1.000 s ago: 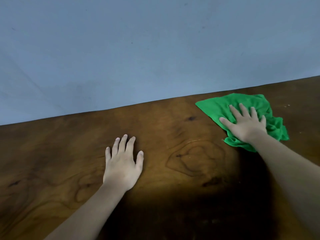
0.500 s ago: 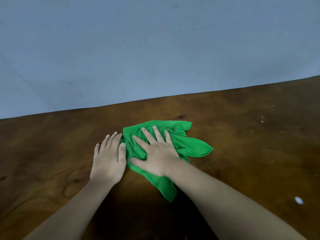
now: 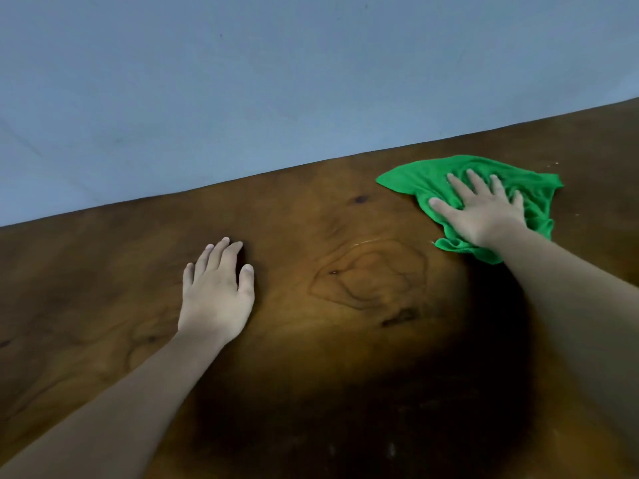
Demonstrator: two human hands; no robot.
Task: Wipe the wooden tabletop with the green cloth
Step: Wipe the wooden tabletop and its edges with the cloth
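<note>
The green cloth (image 3: 422, 178) lies crumpled on the wooden tabletop (image 3: 345, 236) at the far right, close to the table's back edge. My right hand (image 3: 484, 209) presses flat on the cloth with fingers spread. My left hand (image 3: 216, 288) rests palm down on bare wood left of centre, fingers together, holding nothing. A wide stretch of wood with a dark knot pattern separates the two hands.
A plain blue-grey wall (image 3: 276, 98) rises right behind the table's back edge. A dark shadow covers the near middle of the tabletop. A few pale specks (image 3: 553, 164) lie on the wood at the far right.
My right hand has swept the cloth from beside my left hand out to the far right. The left hand has stayed flat on the wood.
</note>
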